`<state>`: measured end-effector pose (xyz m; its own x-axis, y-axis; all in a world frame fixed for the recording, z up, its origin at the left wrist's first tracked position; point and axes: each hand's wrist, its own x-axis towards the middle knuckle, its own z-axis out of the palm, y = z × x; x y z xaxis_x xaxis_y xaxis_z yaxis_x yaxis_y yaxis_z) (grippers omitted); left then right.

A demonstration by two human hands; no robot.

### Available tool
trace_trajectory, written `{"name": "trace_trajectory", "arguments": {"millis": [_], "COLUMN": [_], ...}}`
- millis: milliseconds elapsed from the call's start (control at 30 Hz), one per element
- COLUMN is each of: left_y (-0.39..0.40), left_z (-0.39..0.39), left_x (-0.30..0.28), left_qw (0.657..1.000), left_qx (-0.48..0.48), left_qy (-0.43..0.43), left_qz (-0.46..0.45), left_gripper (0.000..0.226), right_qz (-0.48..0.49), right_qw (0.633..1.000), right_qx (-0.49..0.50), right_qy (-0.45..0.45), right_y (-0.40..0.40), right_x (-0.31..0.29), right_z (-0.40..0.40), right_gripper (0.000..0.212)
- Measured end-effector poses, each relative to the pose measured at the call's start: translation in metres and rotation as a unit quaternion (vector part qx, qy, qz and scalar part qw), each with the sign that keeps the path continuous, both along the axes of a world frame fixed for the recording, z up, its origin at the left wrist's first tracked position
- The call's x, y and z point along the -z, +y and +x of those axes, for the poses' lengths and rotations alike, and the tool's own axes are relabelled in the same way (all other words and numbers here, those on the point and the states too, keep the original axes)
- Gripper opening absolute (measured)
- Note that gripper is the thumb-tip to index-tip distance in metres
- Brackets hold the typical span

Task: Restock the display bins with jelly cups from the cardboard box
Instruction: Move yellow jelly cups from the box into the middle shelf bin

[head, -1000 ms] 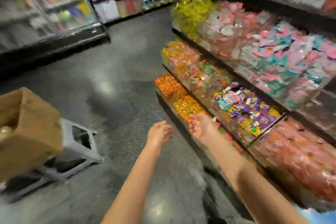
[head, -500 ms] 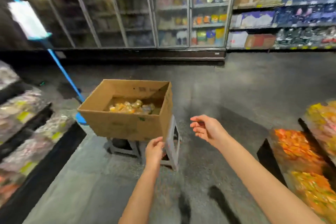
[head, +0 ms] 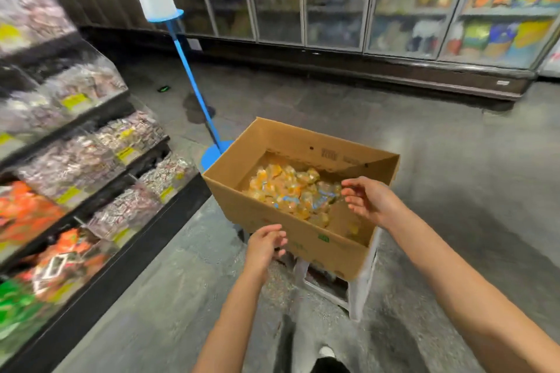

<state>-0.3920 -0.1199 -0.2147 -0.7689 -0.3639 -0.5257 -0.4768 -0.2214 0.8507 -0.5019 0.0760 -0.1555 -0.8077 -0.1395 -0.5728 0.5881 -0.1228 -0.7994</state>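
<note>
An open cardboard box [head: 281, 221] sits on a white step stool [head: 362, 285] in the middle of the aisle. Inside it lies a heap of orange and yellow jelly cups [head: 291, 191]. My right hand [head: 368, 200] hovers over the box's right side, fingers loosely spread, holding nothing. My left hand [head: 265, 244] is just outside the box's near wall, fingers relaxed and empty. Tiered display bins [head: 91, 154] full of wrapped sweets run along the left.
A blue pole stand [head: 194, 82] with a white bag roll rises just behind the box's left corner. Glass-door coolers [head: 394, 9] line the far wall. Grey floor stretches to the right of the box. My shoe [head: 327, 353] shows at the bottom.
My view has swung left from the right-hand bins to the box. Both empty hands have moved up to the box, and the right one now hangs over the jelly cups.
</note>
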Motion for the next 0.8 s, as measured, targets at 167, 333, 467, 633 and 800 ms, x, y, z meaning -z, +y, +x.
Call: {"name": "trace_trajectory", "arguments": {"millis": [167, 333, 467, 633, 800], "left_y": [-0.046, -0.089, -0.128, -0.176, -0.218], "left_z": [-0.086, -0.158, -0.228, -0.295, -0.335], "left_x": [0.013, 0.044, 0.088, 0.166, 0.219], "left_qw": [0.999, 0.997, 0.988, 0.954, 0.841], "left_qx": [0.020, 0.034, 0.088, 0.248, 0.439], "left_qy": [-0.017, -0.055, -0.074, -0.111, -0.161], "left_qz": [-0.020, -0.031, -0.105, -0.128, -0.271], "left_gripper": [0.015, 0.016, 0.016, 0.006, 0.020], "right_qz": [0.036, 0.052, 0.073, 0.140, 0.221], "right_qw": [0.999, 0.995, 0.989, 0.976, 0.958], "right_qx": [-0.015, -0.012, -0.024, -0.043, -0.053], "right_qy": [-0.036, -0.089, -0.129, -0.161, -0.175], "right_y": [-0.029, -0.058, -0.080, -0.122, -0.171], "right_x": [0.021, 0.064, 0.112, 0.191, 0.281], "right_z": [-0.094, -0.155, -0.193, -0.236, -0.256], "right_gripper": [0.028, 0.026, 0.026, 0.024, 0.022]}}
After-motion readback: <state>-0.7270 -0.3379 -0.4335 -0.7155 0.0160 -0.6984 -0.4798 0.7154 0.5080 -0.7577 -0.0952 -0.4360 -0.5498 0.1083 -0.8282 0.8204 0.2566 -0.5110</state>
